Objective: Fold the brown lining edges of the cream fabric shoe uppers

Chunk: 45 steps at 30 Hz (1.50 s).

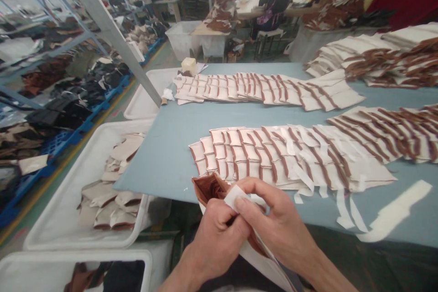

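My left hand [214, 239] and my right hand [278, 221] meet at the near edge of the blue-grey table [171, 146]. Together they grip a cream and brown leather piece [209, 187]. My right thumb and forefinger pinch a white paper strip [236, 195] at the piece's top edge. The left fingers are curled round the piece from below. Just beyond my hands lies a row of overlapping cream pieces with brown edges [290, 157].
More rows of the same pieces [267, 89] lie further back and to the right [386, 134]. Peeled white strips [393, 214] litter the table's near right. White trays [68, 210] with leather pieces stand on the left. Shelving fills the far left; a seated person [273, 4] works at the back.
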Motion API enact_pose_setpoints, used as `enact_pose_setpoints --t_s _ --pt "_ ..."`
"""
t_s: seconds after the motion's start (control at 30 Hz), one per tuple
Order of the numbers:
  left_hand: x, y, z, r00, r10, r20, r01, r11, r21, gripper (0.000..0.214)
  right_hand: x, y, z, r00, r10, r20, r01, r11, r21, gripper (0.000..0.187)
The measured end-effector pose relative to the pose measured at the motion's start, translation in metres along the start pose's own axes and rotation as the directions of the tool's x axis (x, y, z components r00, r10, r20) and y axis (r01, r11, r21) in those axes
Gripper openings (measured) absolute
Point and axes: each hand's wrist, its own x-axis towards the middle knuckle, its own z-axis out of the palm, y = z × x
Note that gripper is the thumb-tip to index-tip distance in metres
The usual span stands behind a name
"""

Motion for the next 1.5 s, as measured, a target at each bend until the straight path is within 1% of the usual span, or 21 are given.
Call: enact_pose_setpoints --t_s 0.1,0.2,0.27,0.33,0.37,0.43,0.53,0.67,0.73,0.77,0.83,0.9,1.03,1.1,1.17,1.27,1.33,1.4,1.43,1.5 --pt "-0.003 0.001 0.001 0.999 0.013 -0.035 -0.012 0.999 0.038 0.048 0.003 0.0 0.006 0.998 0.061 0.005 -0.061 0.996 0.063 0.02" --pt "-0.009 0.001 0.0 0.998 0.003 -0.055 0.001 0.997 0.074 0.036 0.007 -0.001 0.008 0.988 0.15 0.025 -0.152 0.98 0.125 0.024" --pt "-0.015 0.0 0.0 0.997 -0.053 -0.049 0.056 0.996 0.065 0.025 0.011 0.001 0.009 0.977 0.213 0.033 -0.215 0.959 0.183 0.026" --pt "-0.022 -0.003 -0.002 0.99 -0.136 -0.027 0.136 0.991 -0.007 0.013 0.013 0.008 0.012 0.969 0.246 0.025 -0.244 0.935 0.259 0.028" --pt "-0.025 -0.004 -0.003 0.984 -0.176 -0.018 0.175 0.983 -0.063 0.014 0.014 0.013 0.014 0.968 0.25 0.022 -0.245 0.92 0.305 0.03" --pt "-0.03 -0.007 -0.006 0.972 -0.233 -0.014 0.227 0.956 -0.185 0.024 0.014 0.025 0.018 0.965 0.261 0.023 -0.249 0.889 0.384 0.036" --pt "-0.035 -0.012 -0.011 0.959 -0.28 -0.042 0.252 0.913 -0.32 0.036 0.011 0.04 0.022 0.96 0.279 0.038 -0.268 0.864 0.426 0.042" --pt "-0.036 -0.026 -0.018 0.932 -0.351 -0.089 0.293 0.876 -0.383 0.046 0.009 0.044 0.022 0.959 0.269 0.092 -0.281 0.84 0.465 0.048" --pt "-0.036 -0.035 -0.019 0.927 -0.358 -0.114 0.289 0.874 -0.39 0.051 0.01 0.044 0.022 0.956 0.268 0.117 -0.29 0.816 0.5 0.052" --pt "-0.036 -0.038 -0.019 0.927 -0.359 -0.108 0.292 0.873 -0.391 0.053 0.011 0.045 0.023 0.955 0.269 0.126 -0.295 0.805 0.514 0.053" --pt "-0.036 -0.042 -0.02 0.932 -0.357 -0.069 0.31 0.879 -0.363 0.052 0.012 0.048 0.025 0.953 0.271 0.137 -0.301 0.79 0.534 0.054" --pt "-0.034 -0.041 -0.022 0.939 -0.339 -0.054 0.313 0.91 -0.273 0.048 0.012 0.052 0.027 0.951 0.274 0.147 -0.309 0.779 0.546 0.053" --pt "-0.024 -0.026 -0.032 0.962 -0.246 -0.12 0.244 0.969 -0.025 0.045 0.012 0.057 0.027 0.944 0.272 0.187 -0.33 0.76 0.56 0.051" --pt "-0.017 -0.016 -0.039 0.976 -0.191 -0.109 0.196 0.98 0.039 0.04 0.013 0.055 0.023 0.945 0.261 0.197 -0.327 0.762 0.559 0.049" --pt "-0.009 -0.007 -0.047 0.987 -0.144 -0.072 0.149 0.987 0.068 0.034 0.015 0.05 0.016 0.956 0.245 0.159 -0.292 0.789 0.54 0.045" --pt "0.002 0.004 -0.055 0.993 -0.115 -0.03 0.117 0.99 0.073 0.028 0.017 0.037 0.0 0.984 0.173 0.048 -0.176 0.88 0.441 0.034" --pt "0.008 0.011 -0.057 0.994 -0.11 0.001 0.11 0.993 0.045 0.027 0.017 0.024 -0.012 0.996 0.089 0.012 -0.089 0.946 0.311 0.027" --pt "0.013 0.019 -0.058 0.994 -0.097 0.049 0.097 0.995 0.0 0.027 0.017 0.008 -0.022 1.0 -0.013 0.019 0.011 0.991 0.13 0.022" --pt "0.015 0.023 -0.058 0.994 -0.084 0.076 0.086 0.996 -0.023 0.027 0.016 0.001 -0.025 0.997 -0.066 0.03 0.065 0.997 0.032 0.021" --pt "0.02 0.03 -0.057 0.992 -0.051 0.117 0.058 0.997 -0.056 0.029 0.016 -0.014 -0.03 0.986 -0.161 0.052 0.166 0.977 -0.135 0.02"
